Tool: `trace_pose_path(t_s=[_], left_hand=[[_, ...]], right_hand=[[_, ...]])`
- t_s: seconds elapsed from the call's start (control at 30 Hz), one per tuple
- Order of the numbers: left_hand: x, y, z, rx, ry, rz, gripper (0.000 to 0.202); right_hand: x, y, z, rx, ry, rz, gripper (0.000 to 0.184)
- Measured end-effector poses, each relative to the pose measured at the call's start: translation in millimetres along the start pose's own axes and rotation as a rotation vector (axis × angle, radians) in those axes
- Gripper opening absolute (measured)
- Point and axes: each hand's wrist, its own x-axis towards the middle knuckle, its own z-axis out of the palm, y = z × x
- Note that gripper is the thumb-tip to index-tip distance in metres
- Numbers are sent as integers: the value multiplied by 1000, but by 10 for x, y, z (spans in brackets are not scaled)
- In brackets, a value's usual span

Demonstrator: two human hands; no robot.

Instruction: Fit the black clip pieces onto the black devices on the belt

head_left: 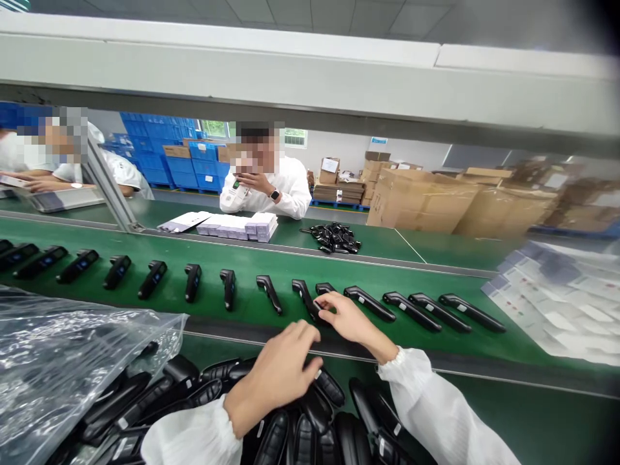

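A long row of black handheld devices (227,287) lies across the green conveyor belt (203,258). My right hand (346,318) reaches onto the belt and pinches one black device (323,290) in that row. My left hand (283,371) hovers over a pile of black devices (310,426) at the near edge, fingers curled, touching or gripping one of them. Both arms wear white sleeves.
A clear plastic bag (62,361) lies at the near left over more devices. Across the belt a person in white sits behind stacked white boxes (239,226) and a heap of black parts (335,237). Another person works at far left. Cardboard boxes (421,200) stand right. Printed sheets (557,297) lie at right.
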Motion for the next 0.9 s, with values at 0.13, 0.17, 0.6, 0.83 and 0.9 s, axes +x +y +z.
trace_pose_path(t_s=[0.13,0.17,0.6,0.83,0.9], left_hand=[[-66,79,95,98,-182,211,24],[-70,81,131,112,-190,212,19],[235,-153,-13,-464,73,-118,20],[47,-236,-271,-731,187,-362,27],[-45,-205,-274,-759,203,-400,30]], right_hand=[[58,145,322,-172,107,51,38],[63,175,391,-237,107,78,44],[154,507,413,-464,134,157,38],[-9,249,60,-394,195,63,41],[-101,7,-80,-238,98,-129,44]])
